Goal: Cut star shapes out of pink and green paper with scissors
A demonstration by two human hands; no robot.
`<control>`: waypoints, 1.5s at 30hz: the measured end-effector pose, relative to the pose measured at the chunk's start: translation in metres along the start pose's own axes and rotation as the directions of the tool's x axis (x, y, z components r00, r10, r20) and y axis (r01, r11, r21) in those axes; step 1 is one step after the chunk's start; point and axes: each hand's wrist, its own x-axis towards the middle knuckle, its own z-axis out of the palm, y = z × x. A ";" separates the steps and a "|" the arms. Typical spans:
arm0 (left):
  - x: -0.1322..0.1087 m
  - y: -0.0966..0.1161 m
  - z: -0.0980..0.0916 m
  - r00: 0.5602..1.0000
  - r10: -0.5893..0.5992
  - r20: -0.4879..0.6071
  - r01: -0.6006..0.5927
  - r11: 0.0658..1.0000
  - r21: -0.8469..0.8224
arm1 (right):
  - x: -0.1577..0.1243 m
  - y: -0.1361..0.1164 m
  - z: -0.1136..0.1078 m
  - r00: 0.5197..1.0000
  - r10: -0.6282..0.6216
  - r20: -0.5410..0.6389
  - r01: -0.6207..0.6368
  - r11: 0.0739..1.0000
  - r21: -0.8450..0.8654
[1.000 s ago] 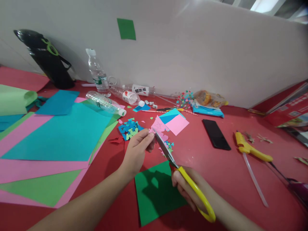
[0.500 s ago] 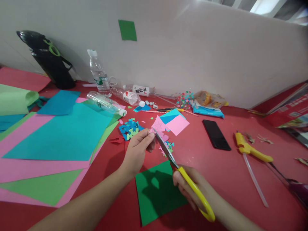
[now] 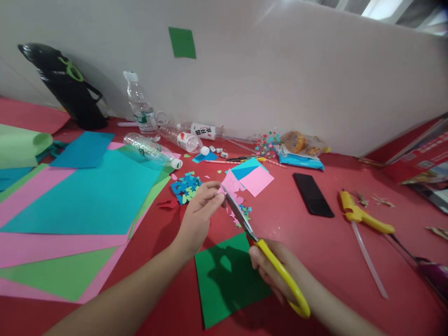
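My left hand is closed, pinching a small piece of pink paper between thumb and fingers. In my right hand is a pair of scissors with yellow handles. Their blades point up and left and meet the pink paper at my left fingertips. Just beyond lies another pink paper with a star drawn on it. Small cut paper stars lie beside the blades. Below both hands a green paper sheet rests on the red table, with their shadow on it.
Large coloured sheets cover the left side. Plastic bottles and a black flask are along the wall. A phone and a yellow glue gun lie to the right. Blue and green paper scraps are near my left hand.
The view has shifted slightly, so everything sits a little further left. Both hands keep almost the same hold; the pink piece at my left fingertips has turned slightly.
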 end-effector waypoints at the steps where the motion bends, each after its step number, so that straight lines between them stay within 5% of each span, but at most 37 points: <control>1: 0.000 -0.002 0.000 1.000 -0.007 0.015 0.007 1.000 -0.021 | 0.000 -0.001 0.000 1.000 0.003 0.002 -0.003 1.000 0.001; 8: 0.000 -0.004 -0.003 0.993 -0.099 0.060 0.104 0.991 -0.089 | 0.000 -0.002 0.000 1.000 0.010 0.012 -0.011 0.999 0.036; 22: 0.003 -0.003 -0.004 0.996 -0.061 0.064 0.063 0.998 -0.023 | 0.000 0.005 -0.005 0.998 -0.059 -0.007 0.059 0.998 0.018; 29: 0.005 -0.008 -0.009 0.986 -0.168 0.025 0.169 0.982 -0.087 | 0.003 -0.002 -0.006 0.997 0.067 0.043 -0.070 0.996 0.051; 39: 0.010 -0.002 -0.012 0.999 0.042 0.005 -0.042 0.997 0.062 | 0.005 -0.005 -0.010 0.998 0.040 0.042 -0.043 0.995 0.088; 45: 0.015 -0.007 -0.014 0.995 -0.013 -0.096 0.007 0.998 -0.068 | 0.009 0.003 -0.009 0.998 0.048 0.028 -0.049 0.997 0.058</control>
